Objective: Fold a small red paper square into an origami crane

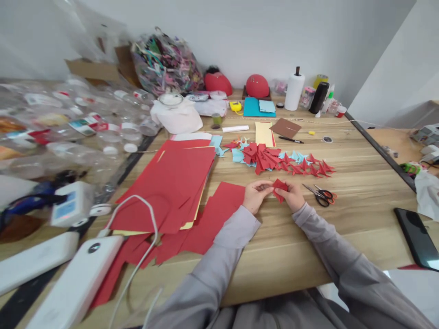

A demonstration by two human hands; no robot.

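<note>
- Head view, read as a clock around the folded red paper (280,189), with twelve o'clock set away from the body.
- Holding the folded red paper centrally in front of the body, over the near part of the desk (363,224); apparently placed there to suit both eyes and hands. Cannot tell whether resting on the desk or lifted off.
- Clamped at its nine o'clock side by the fingers of the left hand (255,197), at its three o'clock side by the fingers of the right hand (292,197); likely pinched from opposite sides to press the layers together and prevent twisting. Cannot make out the exact creases under the fingertips.
- At nine o'clock, stacked broad red paper sheets (178,183); at eight, overlapping loose red sheets (222,208), probably laid within left-hand reach.
- At eleven o'clock, heaped folded red pieces (260,160), touching light-blue folded pieces (238,156); seemingly bunched to save space.
- At two o'clock, spread out more loosely, pointed red origami figures (313,169), perhaps to spare the tips.
- At three o'clock, black-handled scissors (318,195) and orange-handled scissors (329,195), lying crossed with blades toward ten; presumably handy for the right hand.
- At twelve o'clock, beyond the hands, a black pen (291,140) just beside brown card (286,128).
- At four o'clock, a smartphone (416,237), seemingly parked aside.
</note>
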